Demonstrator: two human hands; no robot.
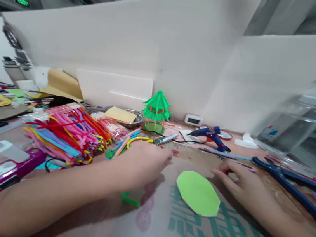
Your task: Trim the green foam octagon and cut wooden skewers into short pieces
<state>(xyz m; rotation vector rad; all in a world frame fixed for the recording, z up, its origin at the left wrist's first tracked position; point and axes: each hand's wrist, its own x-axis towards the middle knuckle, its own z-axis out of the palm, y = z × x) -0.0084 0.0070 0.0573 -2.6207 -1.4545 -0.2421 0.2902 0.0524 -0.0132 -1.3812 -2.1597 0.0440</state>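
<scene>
My left hand (142, 163) reaches across the cardboard sheet (161, 221), fingers curled toward a pair of yellow-handled pliers (155, 139); whether it grips anything is unclear through the blur. My right hand (240, 181) rests on the cardboard, fingers bent, beside a thin blue tool (226, 154). Between the hands lies a light green paper octagon (198, 193). A small green pipe-cleaner piece (129, 199) lies under my left forearm. A green pagoda model (156, 111) stands at the back.
A heap of coloured pipe cleaners (67, 133) lies left. A blue glue gun (211, 136), a metal bowl (134, 117), a purple device (9, 170), large blue pliers (292, 184) and a clear bottle (295, 126) surround the work area. White partition boards (166, 57) stand behind.
</scene>
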